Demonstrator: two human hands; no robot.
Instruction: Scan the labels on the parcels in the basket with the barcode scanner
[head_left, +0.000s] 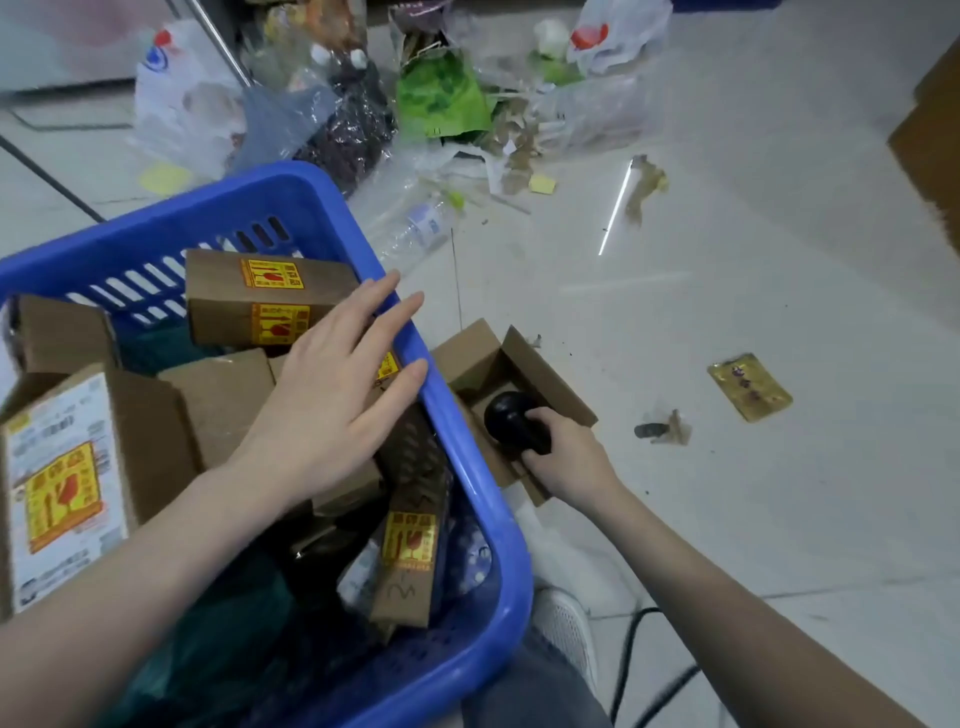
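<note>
A blue plastic basket (470, 467) on the floor holds several cardboard parcels with yellow and red fragile stickers. One parcel (260, 299) leans against the far wall, a labelled one (67, 483) stands at the left, and a narrow one (410, 561) lies along the right wall. My left hand (337, 400) hovers flat over the parcels near the right rim, fingers spread, holding nothing. My right hand (563, 457) grips the black barcode scanner (511, 421) inside a small open cardboard box (472, 358) just right of the basket.
Plastic bags, a green bag (441, 96) and an empty bottle (415, 231) litter the floor beyond the basket. A yellow packet (749, 387) lies to the right. A black cable (631, 660) runs by my white shoe (563, 629). A brown carton (930, 140) stands at the right edge.
</note>
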